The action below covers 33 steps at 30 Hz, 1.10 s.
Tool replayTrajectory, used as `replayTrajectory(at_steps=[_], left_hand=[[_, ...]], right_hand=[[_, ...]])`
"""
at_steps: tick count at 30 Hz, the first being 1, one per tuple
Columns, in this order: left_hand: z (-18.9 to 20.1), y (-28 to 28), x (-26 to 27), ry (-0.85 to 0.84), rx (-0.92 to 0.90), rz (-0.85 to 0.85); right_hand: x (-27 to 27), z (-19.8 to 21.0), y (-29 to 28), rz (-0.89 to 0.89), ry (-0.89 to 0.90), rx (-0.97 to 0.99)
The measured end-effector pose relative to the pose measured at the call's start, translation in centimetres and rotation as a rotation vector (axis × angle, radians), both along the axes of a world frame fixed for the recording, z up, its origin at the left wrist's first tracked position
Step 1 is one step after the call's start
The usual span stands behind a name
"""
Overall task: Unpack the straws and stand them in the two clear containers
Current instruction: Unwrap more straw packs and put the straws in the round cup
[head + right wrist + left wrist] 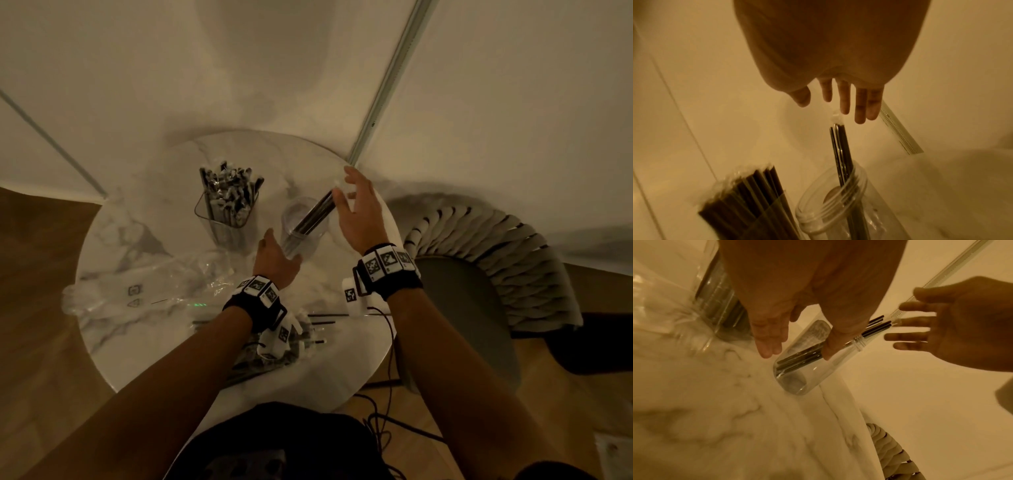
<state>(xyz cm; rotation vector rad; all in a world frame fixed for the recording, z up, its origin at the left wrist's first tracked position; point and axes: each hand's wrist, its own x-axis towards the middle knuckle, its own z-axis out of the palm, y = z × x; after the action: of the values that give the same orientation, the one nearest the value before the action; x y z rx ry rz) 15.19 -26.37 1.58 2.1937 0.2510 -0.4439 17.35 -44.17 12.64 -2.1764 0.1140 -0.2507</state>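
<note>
A round clear jar stands mid-table with a few black straws leaning out to the right. To its left, a square clear container is packed with wrapped black straws. My left hand is open at the jar's near side, thumb against or just in front of its wall. With fingers straight, my right hand hovers open just past the straw tips and holds nothing.
Crumpled clear plastic packaging lies on the left of the round marble table. Loose straws lie near the front edge under my wrists. A woven chair stands close on the right, and a cable hangs off the table there.
</note>
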Motion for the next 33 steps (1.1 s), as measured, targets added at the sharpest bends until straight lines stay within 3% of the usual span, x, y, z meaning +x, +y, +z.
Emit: replayTrajectory(at_steps=[3,5,10,12,14,19,27,33], left_hand=[[-0.9,0.9,-1.9,-0.019,0.054,-0.086],[-1.4,1.6,-3.5,-0.048,0.102,-0.176],[-1.7,3.0,-6.9,0.017,0.267,-0.334],[-1.8,3.3,-7.8,0.032,0.371,-0.429],[-1.9,3.5,-8.4,0.055,0.442,-0.501],[-2.5,4.0,-9.3,0.061,0.446,-0.496],[-3.1,4.1,-10.0,-0.009,0.345,-0.367],[-2.9,3.4,-10.4,-0.023,0.272,-0.317]], right_hand=[[-2.4,-0.8,-1.6,-0.127,-0.058,0.006],[-4.5,-2.6,-2.8,-0.143,0.004,-0.054],[-10.7,-9.7,-5.2,-0.013,0.399,-0.291],[-12.9,-11.5,-5.6,0.043,0.598,-0.466],[-14.6,-12.5,-5.6,0.054,0.679,-0.601],[-16.3,-13.6,-5.4,0.106,0.689,-0.773],[-17.0,-12.8,-6.6,0.06,0.601,-0.586],[-17.2,-11.2,-4.9,0.234,0.478,-0.599]])
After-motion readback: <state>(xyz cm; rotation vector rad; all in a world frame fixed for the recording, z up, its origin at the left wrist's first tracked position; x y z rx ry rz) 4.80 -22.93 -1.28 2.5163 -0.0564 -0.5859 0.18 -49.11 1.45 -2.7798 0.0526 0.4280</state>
